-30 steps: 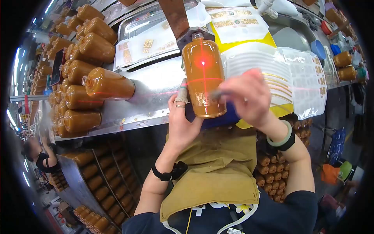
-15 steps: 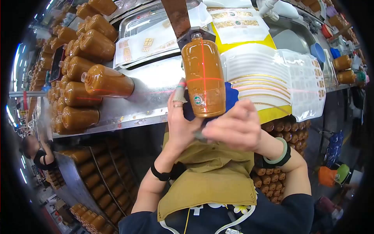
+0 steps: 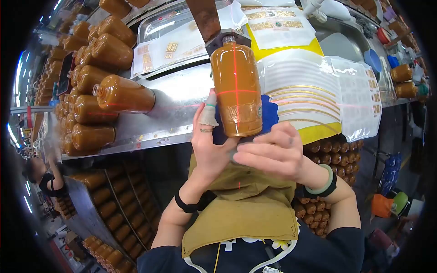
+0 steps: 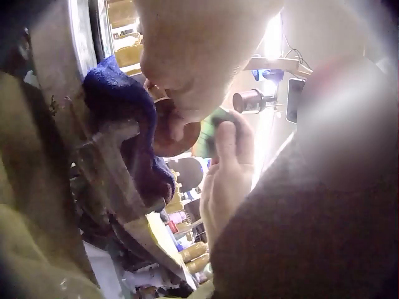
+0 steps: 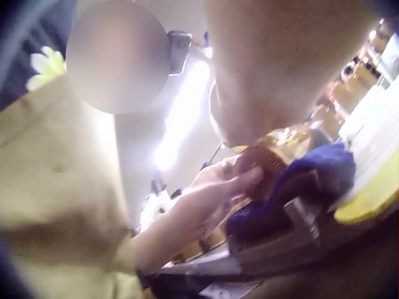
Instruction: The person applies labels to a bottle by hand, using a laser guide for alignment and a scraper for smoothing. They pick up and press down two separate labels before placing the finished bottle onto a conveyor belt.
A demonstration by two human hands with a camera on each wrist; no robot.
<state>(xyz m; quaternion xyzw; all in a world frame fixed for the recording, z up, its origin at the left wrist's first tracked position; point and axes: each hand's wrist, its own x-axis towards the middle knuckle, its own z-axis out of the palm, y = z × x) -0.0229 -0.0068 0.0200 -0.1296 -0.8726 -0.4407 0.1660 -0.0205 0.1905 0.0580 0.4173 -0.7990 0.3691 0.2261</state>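
Observation:
A glossy amber-brown bottle (image 3: pixel 235 77) lies with its neck in a metal bracket (image 3: pixel 227 37) and its base toward me. Red laser lines cross it, and a gold decal (image 3: pixel 241 113) shows near its base, with a small round emblem at the right edge. My left hand (image 3: pixel 207 148), with a fabric cover on one finger, holds the bottle's left side, its thumb at the base. Below and right of the base is my right hand (image 3: pixel 275 152), apart from the bottle. It pinches a flat green piece (image 4: pixel 202 147). A blue cloth (image 3: pixel 269 111) lies under the bottle.
Several similar bottles (image 3: pixel 125 94) stand at the left of the metal table. A tray (image 3: pixel 150 29) with decal sheets lies behind. White sheets with gold strips (image 3: pixel 302 98) are at right, beside a sheet of decals (image 3: pixel 355 98). Racks of bottles (image 3: pixel 114 204) are below.
My right hand has come off the decal on the bottle's right side and down toward me. The bottle has turned: the round emblem moved rightward and the gold decal came round to the front.

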